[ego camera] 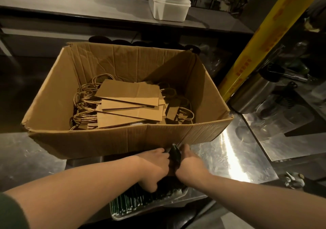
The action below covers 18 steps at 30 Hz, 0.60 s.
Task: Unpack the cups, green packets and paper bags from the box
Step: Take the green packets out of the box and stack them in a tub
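An open cardboard box [98,140] stands on the steel counter. Inside lie several flat brown paper bags [130,103] with twisted paper handles. In front of the box, a clear tray [141,209] holds a row of dark green packets [132,202]. My left hand [153,168] and my right hand [190,163] both grip a dark bundle of green packets [174,158] between them, just above the tray and close to the box's front wall. No cups are visible.
A white plastic container [169,5] sits on the shelf behind the box. A long yellow box [264,40] leans at the right, beside a steel jug [252,93]. The steel counter [234,158] stretches right of the box.
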Tool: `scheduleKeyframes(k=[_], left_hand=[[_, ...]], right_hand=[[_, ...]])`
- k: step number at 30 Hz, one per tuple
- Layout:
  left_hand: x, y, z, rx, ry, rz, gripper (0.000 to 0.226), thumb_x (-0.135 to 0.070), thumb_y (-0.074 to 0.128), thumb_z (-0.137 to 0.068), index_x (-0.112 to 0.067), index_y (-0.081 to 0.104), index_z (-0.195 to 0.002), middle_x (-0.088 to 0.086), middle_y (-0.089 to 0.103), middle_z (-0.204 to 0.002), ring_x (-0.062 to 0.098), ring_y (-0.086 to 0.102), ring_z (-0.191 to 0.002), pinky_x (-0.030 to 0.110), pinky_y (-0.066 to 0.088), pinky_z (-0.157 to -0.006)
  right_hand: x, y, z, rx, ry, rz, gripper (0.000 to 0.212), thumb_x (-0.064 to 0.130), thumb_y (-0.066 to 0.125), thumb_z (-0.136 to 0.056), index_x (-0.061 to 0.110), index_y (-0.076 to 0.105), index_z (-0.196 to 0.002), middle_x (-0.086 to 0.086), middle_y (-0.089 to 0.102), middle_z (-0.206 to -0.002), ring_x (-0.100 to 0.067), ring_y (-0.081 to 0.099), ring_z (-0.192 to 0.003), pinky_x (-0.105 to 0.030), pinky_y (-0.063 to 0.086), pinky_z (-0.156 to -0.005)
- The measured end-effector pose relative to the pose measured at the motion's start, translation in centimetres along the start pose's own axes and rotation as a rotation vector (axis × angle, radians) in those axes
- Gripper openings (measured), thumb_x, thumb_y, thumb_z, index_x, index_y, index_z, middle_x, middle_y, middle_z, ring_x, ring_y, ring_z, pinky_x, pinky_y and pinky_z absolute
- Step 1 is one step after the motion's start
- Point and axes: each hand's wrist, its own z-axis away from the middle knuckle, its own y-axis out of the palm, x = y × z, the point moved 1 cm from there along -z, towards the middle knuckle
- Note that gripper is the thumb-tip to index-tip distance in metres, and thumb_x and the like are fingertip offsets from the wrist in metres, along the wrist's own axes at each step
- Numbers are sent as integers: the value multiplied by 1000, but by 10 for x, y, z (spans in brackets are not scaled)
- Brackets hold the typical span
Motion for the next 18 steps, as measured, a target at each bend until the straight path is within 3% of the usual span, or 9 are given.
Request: scheduleKeyframes(k=[2,5,7,9,11,15,18], left_hand=[[1,2,-1,6,-12,-27,35,-42,66,-88,-9,70,-102,8,55,-116,29,42,-122,49,26,-120],[-1,3,0,53,-82,1,50,-39,69,-86,-2,67,-120,18,44,-147,34,32,-139,49,19,-125],[-1,3,0,43,-65,-17,45,-40,70,-86,-5,71,-114,16,50,-141,31,37,-133,48,21,-123],[0,3,1,14,-38,-31,39,-42,70,-85,-9,73,-105,11,58,-129,28,42,-123,47,25,-120],[2,3,2,-1,-9,-40,32,-42,69,-86,-12,72,-95,10,61,-121,28,44,-121,49,27,-118],[3,2,5,-68,30,-15,29,-41,68,-85,-14,67,-95,4,57,-103,23,44,-104,46,35,-110],[3,1,7,-89,42,15,31,-38,68,-85,-13,67,-104,4,59,-103,23,48,-105,46,35,-113]], right_hand=[[-2,-7,2,49,-25,113,63,24,65,-87,17,40,-143,-5,56,-133,-22,58,-117,-31,53,-96],[2,-26,5,114,-66,227,32,30,63,-90,12,61,-116,-2,65,-99,-19,67,-95,-25,55,-72],[2,-34,6,187,-60,273,21,23,65,-91,10,66,-107,-5,70,-91,-22,71,-87,-27,58,-68],[3,-35,5,252,-30,245,23,16,65,-90,4,68,-109,-11,74,-92,-25,75,-84,-27,60,-65],[4,-31,3,218,-46,266,23,12,64,-90,5,66,-112,-7,69,-91,-24,73,-86,-24,57,-64],[12,-18,-4,209,-86,391,31,14,65,-93,11,60,-123,-4,62,-104,-23,67,-103,-26,52,-75],[19,-14,-8,264,-51,480,32,14,66,-95,11,62,-127,-9,65,-121,-23,66,-111,-30,56,-92]])
